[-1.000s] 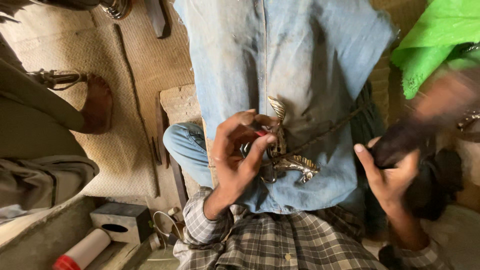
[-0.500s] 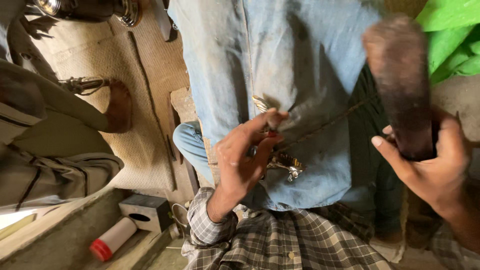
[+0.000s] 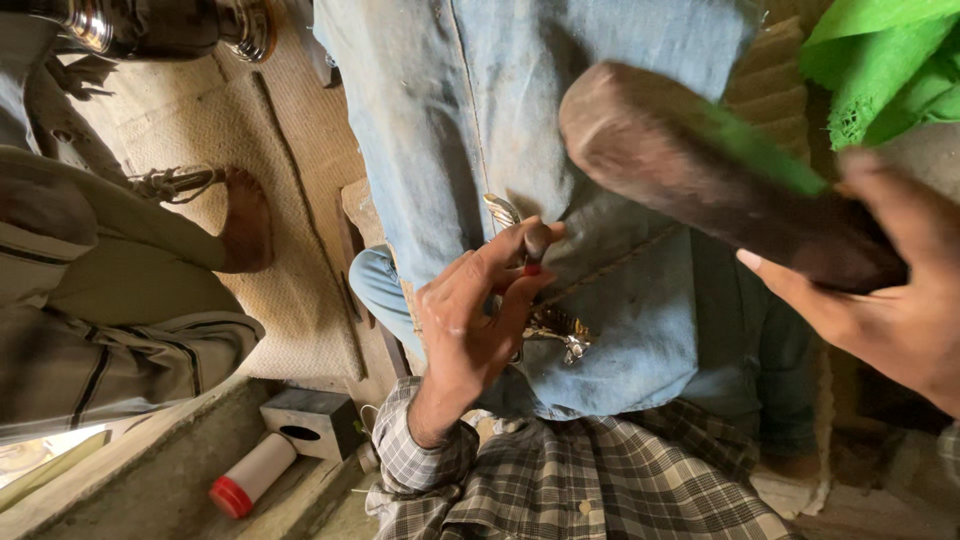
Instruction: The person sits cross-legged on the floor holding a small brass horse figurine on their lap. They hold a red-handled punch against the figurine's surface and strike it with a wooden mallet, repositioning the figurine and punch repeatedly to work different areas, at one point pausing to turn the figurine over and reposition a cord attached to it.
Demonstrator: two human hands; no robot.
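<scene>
Raised higher than half a second ago, the dark wooden mallet point(image 3: 700, 180) sits gripped in the right hand point(image 3: 890, 290) above the denim apron point(image 3: 600, 330). On it, left hand point(image 3: 470, 320) pinches an ornate metal piece point(image 3: 555, 325); shaping looks unfinished. Beyond, 1 bare foot point(image 3: 245, 225).

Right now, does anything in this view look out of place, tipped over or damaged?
One thing: a white tube with a red cap lies on its side on the concrete ledge beside a small grey block. Otherwise the left hand pinches a small ornate metal piece and the right hand grips a worn wooden mallet.
</scene>
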